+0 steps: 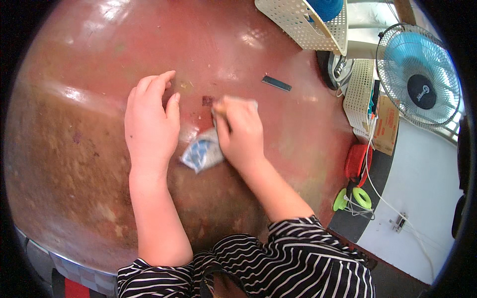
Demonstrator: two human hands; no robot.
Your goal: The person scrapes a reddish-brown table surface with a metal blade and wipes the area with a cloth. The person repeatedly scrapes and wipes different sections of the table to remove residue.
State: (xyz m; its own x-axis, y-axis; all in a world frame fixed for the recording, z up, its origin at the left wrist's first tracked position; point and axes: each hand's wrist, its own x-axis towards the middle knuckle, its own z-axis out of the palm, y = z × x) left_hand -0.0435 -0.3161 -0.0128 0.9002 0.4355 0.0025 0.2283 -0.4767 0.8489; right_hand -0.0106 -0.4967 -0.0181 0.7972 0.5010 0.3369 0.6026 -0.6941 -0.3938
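My right hand is closed around a crumpled grey cloth with a blue and white patterned part. The cloth trails down to the left of the hand, over a worn red and brown tabletop, and is slightly blurred. A small dark square mark lies on the surface just left of the fingertips. My left hand rests on or just above the tabletop, holding nothing, with its thumb apart from the fingers. Further right lies a short dark flat strip.
Perforated cream plastic baskets stand along the far right edge, the upper one holding blue material. Beyond are a fan, a cardboard box, a red round object, green ring-shaped pieces and a white cable.
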